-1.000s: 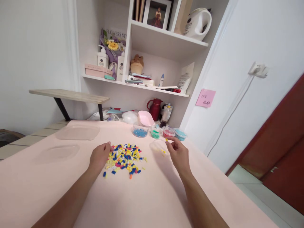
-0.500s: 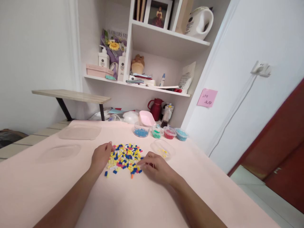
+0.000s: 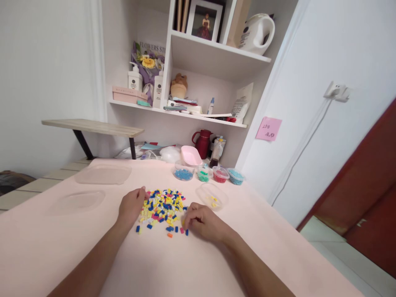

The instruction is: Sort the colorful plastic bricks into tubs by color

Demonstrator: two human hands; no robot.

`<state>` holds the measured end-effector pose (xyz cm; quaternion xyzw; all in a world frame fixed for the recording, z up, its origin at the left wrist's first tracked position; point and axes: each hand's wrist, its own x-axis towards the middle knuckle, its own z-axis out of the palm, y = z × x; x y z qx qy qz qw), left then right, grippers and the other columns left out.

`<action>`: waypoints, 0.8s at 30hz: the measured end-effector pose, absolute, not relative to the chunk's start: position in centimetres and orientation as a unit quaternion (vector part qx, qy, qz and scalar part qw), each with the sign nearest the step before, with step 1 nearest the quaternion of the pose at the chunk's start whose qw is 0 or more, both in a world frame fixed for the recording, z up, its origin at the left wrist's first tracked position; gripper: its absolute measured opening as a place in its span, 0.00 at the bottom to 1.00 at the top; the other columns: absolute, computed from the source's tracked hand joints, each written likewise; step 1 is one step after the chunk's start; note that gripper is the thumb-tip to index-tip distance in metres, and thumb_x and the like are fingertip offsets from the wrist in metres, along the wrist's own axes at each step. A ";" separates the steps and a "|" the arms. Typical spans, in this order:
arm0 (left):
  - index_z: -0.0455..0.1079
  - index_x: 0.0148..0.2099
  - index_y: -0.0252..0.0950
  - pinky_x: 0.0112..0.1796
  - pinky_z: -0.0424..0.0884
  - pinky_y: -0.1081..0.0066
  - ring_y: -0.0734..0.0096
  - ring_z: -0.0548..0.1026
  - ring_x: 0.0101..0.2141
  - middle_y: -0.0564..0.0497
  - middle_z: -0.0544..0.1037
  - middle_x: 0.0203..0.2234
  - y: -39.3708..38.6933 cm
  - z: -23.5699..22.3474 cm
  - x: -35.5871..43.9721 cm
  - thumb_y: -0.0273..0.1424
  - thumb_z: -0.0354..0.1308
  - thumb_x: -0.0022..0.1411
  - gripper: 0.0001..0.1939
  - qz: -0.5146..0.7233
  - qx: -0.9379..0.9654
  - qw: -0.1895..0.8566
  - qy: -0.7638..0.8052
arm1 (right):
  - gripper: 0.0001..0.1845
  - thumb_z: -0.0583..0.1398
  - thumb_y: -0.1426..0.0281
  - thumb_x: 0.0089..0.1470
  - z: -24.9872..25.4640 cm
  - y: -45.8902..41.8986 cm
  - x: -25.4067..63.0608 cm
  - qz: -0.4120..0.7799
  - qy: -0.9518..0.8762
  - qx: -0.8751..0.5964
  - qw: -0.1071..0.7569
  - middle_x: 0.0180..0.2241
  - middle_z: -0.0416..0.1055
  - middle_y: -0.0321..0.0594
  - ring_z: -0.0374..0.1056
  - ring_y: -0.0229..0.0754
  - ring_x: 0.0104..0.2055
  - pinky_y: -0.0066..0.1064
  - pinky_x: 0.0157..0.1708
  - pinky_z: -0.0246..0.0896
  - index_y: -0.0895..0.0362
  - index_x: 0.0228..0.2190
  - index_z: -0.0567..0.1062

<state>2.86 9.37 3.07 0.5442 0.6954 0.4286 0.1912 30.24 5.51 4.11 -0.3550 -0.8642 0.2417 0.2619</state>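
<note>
A pile of small toy bricks (image 3: 165, 205) in yellow, blue, pink and white lies spread on the pink tabletop. Along the left side of the pile rests my left hand (image 3: 132, 206), fingers loosely curved against the outer bricks and holding nothing that I can see. My right hand (image 3: 202, 220) is at the lower right edge, its fingers bent and closed together; a bit of a yellow brick (image 3: 184, 223) shows at the fingertips. Just left of them lie a few loose bricks, among them an orange brick (image 3: 170, 235). A clear tray (image 3: 221, 197) with a few yellow bricks stands beyond my right hand.
Small tubs of blue (image 3: 183, 175), green (image 3: 203, 176), red (image 3: 220, 175) and light-blue pieces (image 3: 236, 176) line the back. Behind them stand a pink container (image 3: 191, 156) and red jug (image 3: 203, 143). Two clear lids (image 3: 103, 174) lie left.
My right hand has drawn slightly down and right, away from the pile. Several bricks at the lower edge are now spread apart, and the orange one has turned. My left hand stays in place.
</note>
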 end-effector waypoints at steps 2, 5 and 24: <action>0.74 0.26 0.40 0.38 0.66 0.65 0.58 0.78 0.37 0.48 0.83 0.32 9.4 3.0 2.8 0.43 0.44 0.60 0.21 0.428 0.545 0.191 0.695 | 0.19 0.54 0.83 0.48 4.0 5.6 30.3 0.238 -0.864 -0.364 0.254 0.34 0.70 0.36 0.68 0.36 0.36 0.26 0.38 0.62 0.52 0.29 0.81; 0.74 0.26 0.40 0.39 0.66 0.66 0.59 0.78 0.37 0.48 0.83 0.31 9.5 3.0 2.8 0.43 0.44 0.60 0.21 0.429 0.546 0.193 0.693 | 0.19 0.54 0.83 0.47 4.0 5.8 30.4 0.199 -0.851 -0.402 0.273 0.33 0.71 0.36 0.69 0.37 0.36 0.27 0.40 0.61 0.52 0.28 0.81; 0.74 0.26 0.41 0.38 0.66 0.66 0.59 0.77 0.37 0.49 0.83 0.31 9.5 2.9 2.7 0.44 0.44 0.60 0.22 0.432 0.545 0.196 0.691 | 0.08 0.58 0.70 0.55 5.2 6.4 31.8 0.045 -0.785 -0.428 0.446 0.28 0.67 0.36 0.62 0.36 0.27 0.28 0.29 0.58 0.52 0.34 0.78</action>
